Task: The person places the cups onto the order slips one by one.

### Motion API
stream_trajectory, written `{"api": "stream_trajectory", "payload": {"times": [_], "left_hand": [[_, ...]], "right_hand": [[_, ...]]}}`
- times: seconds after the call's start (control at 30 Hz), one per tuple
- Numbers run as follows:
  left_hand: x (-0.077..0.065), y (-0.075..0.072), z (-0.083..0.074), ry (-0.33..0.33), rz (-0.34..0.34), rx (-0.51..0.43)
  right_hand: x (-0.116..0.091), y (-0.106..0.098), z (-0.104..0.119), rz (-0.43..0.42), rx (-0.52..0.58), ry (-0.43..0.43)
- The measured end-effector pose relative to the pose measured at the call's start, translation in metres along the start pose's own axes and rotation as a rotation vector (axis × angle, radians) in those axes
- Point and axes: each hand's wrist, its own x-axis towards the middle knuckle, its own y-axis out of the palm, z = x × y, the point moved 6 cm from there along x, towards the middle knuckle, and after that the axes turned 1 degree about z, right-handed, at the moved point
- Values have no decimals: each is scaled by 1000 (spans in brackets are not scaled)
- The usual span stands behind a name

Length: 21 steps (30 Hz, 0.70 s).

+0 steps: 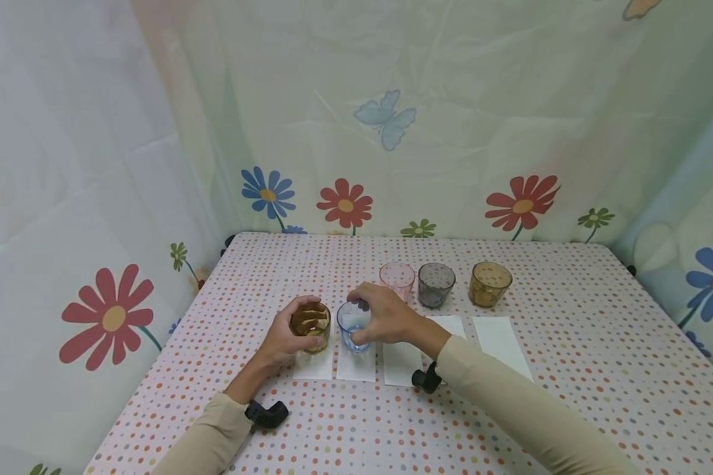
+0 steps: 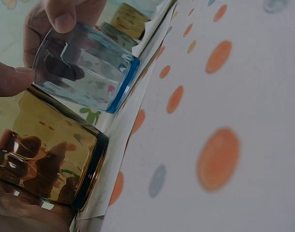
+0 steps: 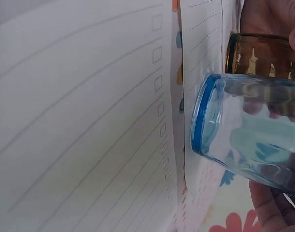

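left grip (image 1: 284, 335) curled round one amber glass (image 1: 317, 324), right grip (image 1: 389, 316) round one blue glass (image 1: 348, 322), i face three more glasses (image 1: 436, 291).

Qty: 5 glasses (image 1: 436, 291) tot., 5 paper pcs. (image 1: 401, 366), 2 hands (image 1: 385, 313), 2 blk wrist cams (image 1: 267, 415).
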Motion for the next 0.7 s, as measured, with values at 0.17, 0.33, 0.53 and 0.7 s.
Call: {"api": "stream_trajectory", "payload": {"times": [0.17,0.33,0.53,0.7], "left_hand": [[2,0,0,9,-1,9],[2,1,3,-6,12,10],[2,0,2,1,12,17],[1,-2,2,1,12,14]], "right_hand": [[-1,-1,-2,-1,14,21],[-4,0,-6,31,50,70],[-4,-4,-4,90,72,90],[-5,-15,-4,68,38,89]]}}
